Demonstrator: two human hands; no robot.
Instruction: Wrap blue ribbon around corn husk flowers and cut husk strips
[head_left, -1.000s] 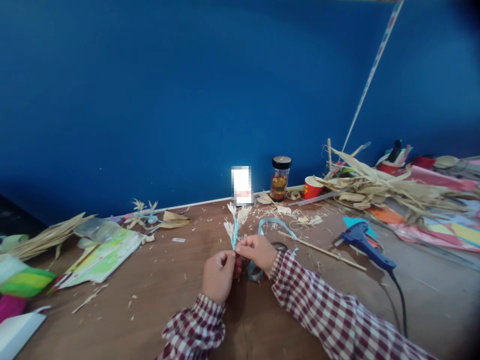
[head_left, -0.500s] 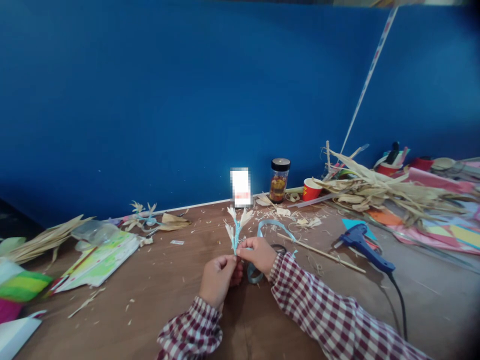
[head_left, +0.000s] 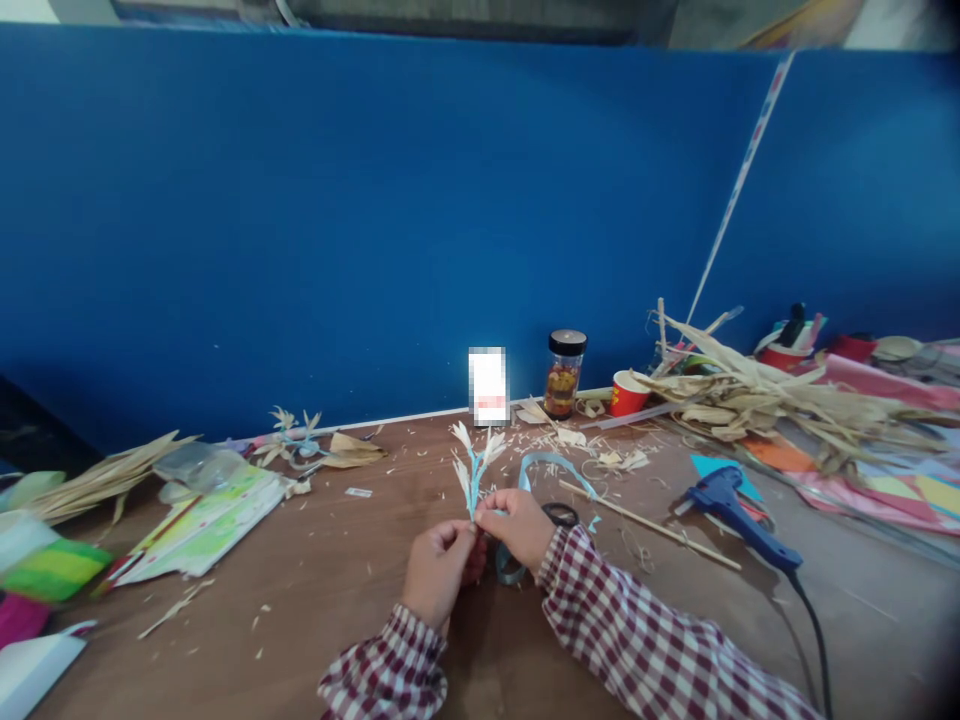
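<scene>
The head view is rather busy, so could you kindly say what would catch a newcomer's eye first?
The blue partition dominates the back. Front centre, the left hand and right hand pinch a pale-tipped spray over the table. To their right lies a glue gun.

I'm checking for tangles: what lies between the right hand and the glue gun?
In the head view, a thin stick lies between the right hand and glue gun; nearer the hand are blue ribbon and a black loop.

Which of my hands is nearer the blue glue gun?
Right. Your right hand pinches the blue-stemmed sprig, with the glue gun off to its right. Your left hand, at the sprig's base, is farther, left of the right hand.
</scene>
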